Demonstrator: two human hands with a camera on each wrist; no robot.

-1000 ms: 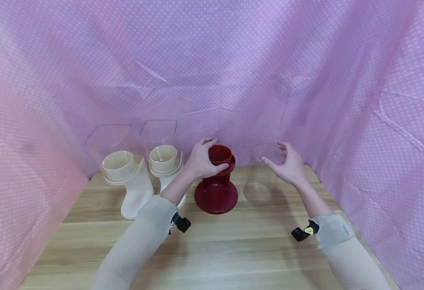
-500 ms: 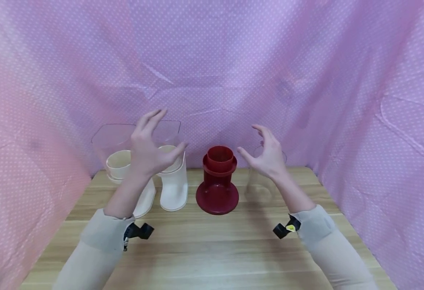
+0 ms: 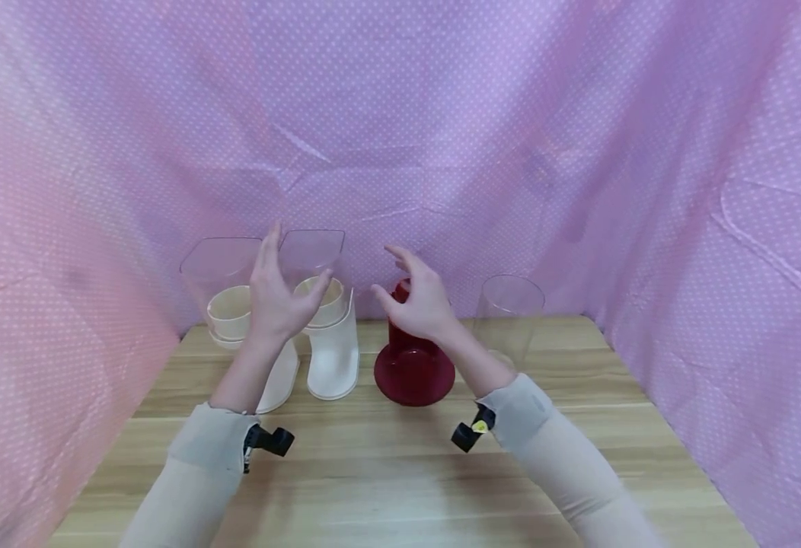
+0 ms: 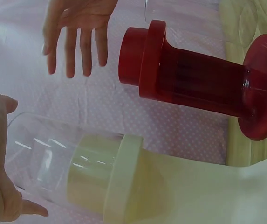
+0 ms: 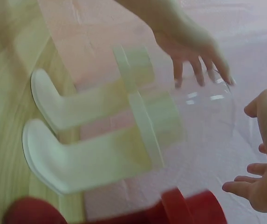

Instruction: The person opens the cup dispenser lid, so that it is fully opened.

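My left hand is raised beside the clear container on the right-hand white stand, fingers extended and thumb spread. Whether it touches the clear wall I cannot tell. My right hand hovers in front of the red stand, hiding part of its top, and holds nothing. In the left wrist view the red stand shows its bare collar. A second white stand with its own clear container stands farther left, partly behind my left hand. The right wrist view shows both white stands side by side.
A loose clear cylinder stands upright on the wooden table, right of the red stand. Pink dotted cloth hangs behind the table and along both sides.
My left hand has left the red stand and moved left to the white stands. My right hand has come away from the clear cylinder and moved left, over to the red stand.
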